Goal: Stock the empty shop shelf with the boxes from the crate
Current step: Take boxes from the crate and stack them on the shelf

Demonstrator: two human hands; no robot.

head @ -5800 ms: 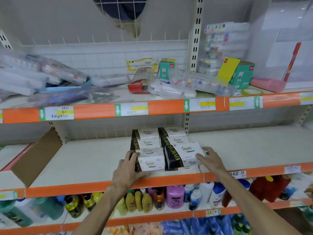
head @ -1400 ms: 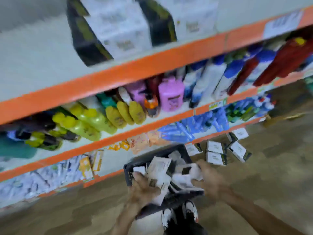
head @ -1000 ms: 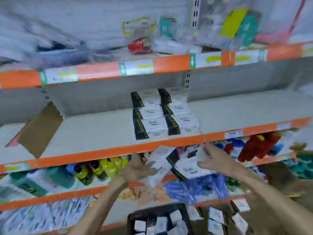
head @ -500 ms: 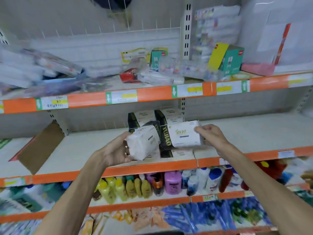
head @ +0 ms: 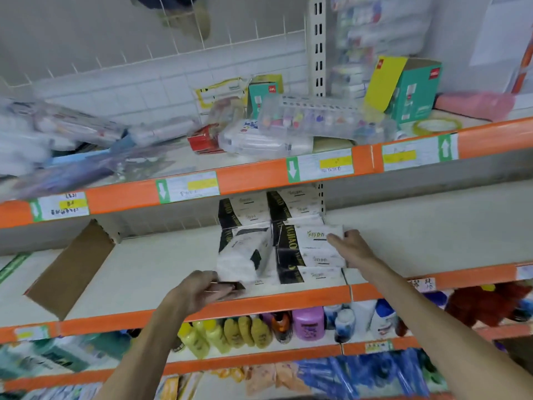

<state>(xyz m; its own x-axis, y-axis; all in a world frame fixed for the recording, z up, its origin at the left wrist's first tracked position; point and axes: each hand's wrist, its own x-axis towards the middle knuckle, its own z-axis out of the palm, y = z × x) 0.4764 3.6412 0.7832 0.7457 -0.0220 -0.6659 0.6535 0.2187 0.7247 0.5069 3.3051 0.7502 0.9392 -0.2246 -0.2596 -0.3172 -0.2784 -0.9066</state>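
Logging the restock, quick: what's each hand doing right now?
Left hand: closed on the near end of a tilted box over the left stack.
Right hand: fingers flat on the top box of the right stack.

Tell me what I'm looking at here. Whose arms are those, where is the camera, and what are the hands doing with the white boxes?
There is no robot here. The arms belong to a person wearing a camera on their head, so you see what they see: shop shelves, looking forward and a bit down.

The middle shelf is mostly bare. On it stand two rows of black-and-white boxes, stacked on each other, and a piece of brown cardboard leans at the left.

The left hand holds a white box at its near end, tilted on top of the left row. The right hand rests its fingers on another box lying on top of the right row.

The shelf above holds a jumble of packets and green cartons. The shelf below has coloured bottles.
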